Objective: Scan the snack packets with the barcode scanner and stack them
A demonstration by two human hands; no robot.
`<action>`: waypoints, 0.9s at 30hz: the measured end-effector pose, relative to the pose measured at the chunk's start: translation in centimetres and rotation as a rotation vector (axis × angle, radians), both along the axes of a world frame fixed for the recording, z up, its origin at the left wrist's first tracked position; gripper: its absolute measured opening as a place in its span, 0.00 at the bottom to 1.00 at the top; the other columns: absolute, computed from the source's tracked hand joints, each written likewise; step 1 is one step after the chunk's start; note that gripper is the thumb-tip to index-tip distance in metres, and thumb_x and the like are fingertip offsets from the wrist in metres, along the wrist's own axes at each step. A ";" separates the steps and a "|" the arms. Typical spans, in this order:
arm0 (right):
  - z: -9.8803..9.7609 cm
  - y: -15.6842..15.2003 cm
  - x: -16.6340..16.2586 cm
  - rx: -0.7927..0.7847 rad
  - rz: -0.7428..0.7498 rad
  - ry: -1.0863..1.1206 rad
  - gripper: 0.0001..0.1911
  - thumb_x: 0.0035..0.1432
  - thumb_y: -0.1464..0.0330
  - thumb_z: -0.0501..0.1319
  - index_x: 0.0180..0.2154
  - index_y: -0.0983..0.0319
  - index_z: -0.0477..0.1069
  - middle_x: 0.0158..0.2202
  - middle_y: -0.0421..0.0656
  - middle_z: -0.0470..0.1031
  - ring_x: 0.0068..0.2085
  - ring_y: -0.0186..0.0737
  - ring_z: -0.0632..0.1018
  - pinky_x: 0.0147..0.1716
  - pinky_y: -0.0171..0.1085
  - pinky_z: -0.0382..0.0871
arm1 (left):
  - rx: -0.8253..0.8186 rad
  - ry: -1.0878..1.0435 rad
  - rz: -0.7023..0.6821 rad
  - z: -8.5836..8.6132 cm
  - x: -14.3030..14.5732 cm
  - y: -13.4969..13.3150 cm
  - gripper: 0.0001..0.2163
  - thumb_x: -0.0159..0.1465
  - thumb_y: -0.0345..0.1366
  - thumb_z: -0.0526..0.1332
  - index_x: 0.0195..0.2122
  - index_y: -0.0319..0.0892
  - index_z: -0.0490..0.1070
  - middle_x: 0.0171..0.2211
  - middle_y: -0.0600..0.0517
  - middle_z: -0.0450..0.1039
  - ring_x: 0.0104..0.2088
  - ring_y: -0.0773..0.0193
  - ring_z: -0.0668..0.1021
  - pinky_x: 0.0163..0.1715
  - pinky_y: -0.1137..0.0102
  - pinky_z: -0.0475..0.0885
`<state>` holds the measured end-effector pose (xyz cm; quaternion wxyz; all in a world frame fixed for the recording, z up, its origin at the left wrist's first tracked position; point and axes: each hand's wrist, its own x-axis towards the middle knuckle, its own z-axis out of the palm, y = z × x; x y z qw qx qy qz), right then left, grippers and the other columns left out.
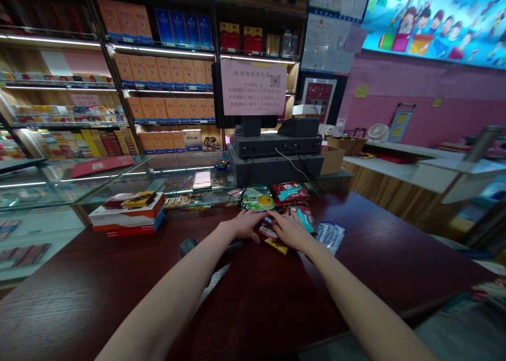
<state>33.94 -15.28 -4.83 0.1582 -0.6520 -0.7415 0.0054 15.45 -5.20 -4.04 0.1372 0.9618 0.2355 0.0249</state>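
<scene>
My left hand [245, 225] and my right hand [291, 230] lean over a small heap of snack packets on the dark wooden counter. Their fingertips nearly meet, and the fingers are stretched out with the left thumb apart. Between them lie dark and yellow packets [278, 245], partly hidden by the hands. Just beyond are a green packet [253, 200], a red-brown bag [290, 192] and a teal-and-brown bag [306, 217]. Right of my right hand sit blue-and-white sachets [331, 236]. Under my left forearm a black object [188, 246] is partly covered.
A stack of boxes [126, 213] stands on the counter [379, 245] at the left. Behind the packets rises a cash register [276, 161] with loose cables and a paper sign [253, 88]. A glass display case [169, 166] borders the counter; stocked shelves [162, 71] fill the back.
</scene>
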 end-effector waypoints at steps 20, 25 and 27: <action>-0.4 -0.1 -0.1 -0.016 0.037 0.025 0.50 0.49 0.56 0.71 0.69 0.58 0.53 0.59 0.54 0.73 0.60 0.59 0.71 0.65 0.61 0.43 | 0.047 -0.134 0.171 3.4 -5.1 0.6 0.45 0.48 0.36 0.72 0.67 0.46 0.56 0.63 0.42 0.65 0.63 0.45 0.67 0.63 0.52 0.60; -0.6 0.5 -1.2 0.018 0.059 0.026 0.50 0.51 0.58 0.69 0.70 0.57 0.48 0.60 0.53 0.71 0.60 0.56 0.71 0.65 0.59 0.45 | 0.045 -0.213 0.172 3.4 -6.4 0.9 0.43 0.48 0.34 0.72 0.66 0.49 0.57 0.64 0.44 0.63 0.64 0.47 0.67 0.63 0.52 0.60; -0.6 0.9 -1.8 0.043 0.071 0.040 0.50 0.52 0.58 0.68 0.70 0.57 0.47 0.60 0.52 0.71 0.61 0.54 0.71 0.65 0.59 0.44 | 0.037 -0.258 0.172 3.6 -7.3 0.9 0.43 0.48 0.33 0.71 0.66 0.49 0.57 0.65 0.44 0.62 0.64 0.49 0.66 0.64 0.54 0.60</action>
